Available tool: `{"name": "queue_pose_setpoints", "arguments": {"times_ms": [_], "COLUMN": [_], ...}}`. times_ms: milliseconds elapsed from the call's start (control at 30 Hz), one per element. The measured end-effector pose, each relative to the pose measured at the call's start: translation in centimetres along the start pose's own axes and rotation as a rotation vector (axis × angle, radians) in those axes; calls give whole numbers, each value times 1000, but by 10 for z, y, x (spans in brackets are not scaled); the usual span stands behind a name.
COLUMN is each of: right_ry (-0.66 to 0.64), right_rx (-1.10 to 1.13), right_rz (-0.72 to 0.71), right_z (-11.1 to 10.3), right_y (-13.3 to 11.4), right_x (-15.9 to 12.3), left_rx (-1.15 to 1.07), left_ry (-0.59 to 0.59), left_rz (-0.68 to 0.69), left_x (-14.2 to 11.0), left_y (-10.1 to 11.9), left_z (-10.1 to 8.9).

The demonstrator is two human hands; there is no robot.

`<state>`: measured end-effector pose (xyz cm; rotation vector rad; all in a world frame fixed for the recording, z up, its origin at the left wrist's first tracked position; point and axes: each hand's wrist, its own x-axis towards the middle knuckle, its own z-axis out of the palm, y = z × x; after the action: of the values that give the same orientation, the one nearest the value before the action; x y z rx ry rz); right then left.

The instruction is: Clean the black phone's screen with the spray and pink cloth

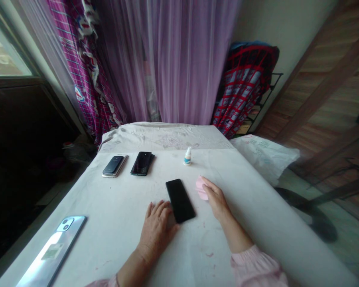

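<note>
A black smartphone (180, 201) lies screen up on the white-covered table, tilted slightly. My left hand (159, 223) rests on the cloth along the phone's left side, fingers spread, with the thumb by its lower edge; whether it presses on the phone I cannot tell. To the right of the phone, my right hand (215, 199) is closed on a folded pink cloth (201, 189), apart from the phone. Beyond them stands a small white spray bottle (187, 156) with a blue label, upright.
Two stacks of phones lie at the back left: a dark phone (113, 164) on a lighter one, and black phones (141, 163) overlapping. A large silvery-blue phone (52, 252) lies face down at the near left. A plastic bag (265, 157) hangs by the table's right edge.
</note>
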<state>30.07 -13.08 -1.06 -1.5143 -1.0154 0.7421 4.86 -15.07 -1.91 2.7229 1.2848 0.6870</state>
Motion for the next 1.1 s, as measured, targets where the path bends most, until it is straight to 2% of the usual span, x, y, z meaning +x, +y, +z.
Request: {"name": "queue_pose_setpoints", "arguments": {"times_ms": [133,267,367,467,567,633,767,1000,1100], "right_ry": [7,-19,-49,-145,-261,-306,-326,-329,-322], "right_rx": [22,-88,-242,-455,-627,-707,-844,-960,-970], "right_rz": [-7,-125,-281,-503,-699,-759,-737,-678,-695], "right_z": [-1,9,26,42,47,43,38,58,57], "right_y": [-8,-20,-20,-10,1,2,-10,-25,-24], "right_x": [-7,-6,-1,0,-7,-13,-17,9,8], "left_rx": [-1,-11,-2,-6,-27,-29,-39,-55,-65], "left_ry": [-47,-128,-160,-182,-171,-150,-153,-220,-240], "left_rz": [25,104,90,60,24,11,23,11,11], "left_x": [8,26,37,41,39,37,36,37,40], "left_y": [14,25,25,21,20,21,23,23,24], "left_z": [-8,-8,-3,2,4,5,5,5,1]}}
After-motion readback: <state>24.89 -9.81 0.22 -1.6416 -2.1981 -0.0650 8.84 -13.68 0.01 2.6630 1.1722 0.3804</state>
